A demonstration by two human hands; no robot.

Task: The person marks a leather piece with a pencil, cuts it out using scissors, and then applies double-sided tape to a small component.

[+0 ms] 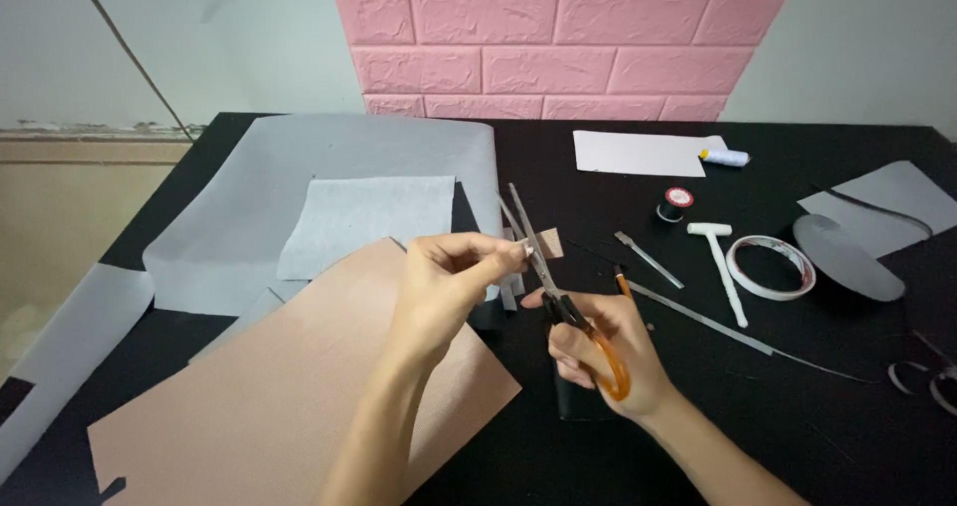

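Above the black desk (pixel 797 426), mid-cut: right hand (pixel 598 351) clenched through the orange handles of scissors (pixel 558 287), blades parted around a small pinkish scrap (pixel 546 244) pinched in the fingertips of the left hand (pixel 449 277). Judging by the short strips lying by the blades, some trimming done; large pink sheet (pixel 289 396) beneath still mostly whole. Further out: grey sheets (pixel 329 167), tape roll (pixel 770 267), white hammer (pixel 723 262), thread spools (pixel 676 203). No containers visible.
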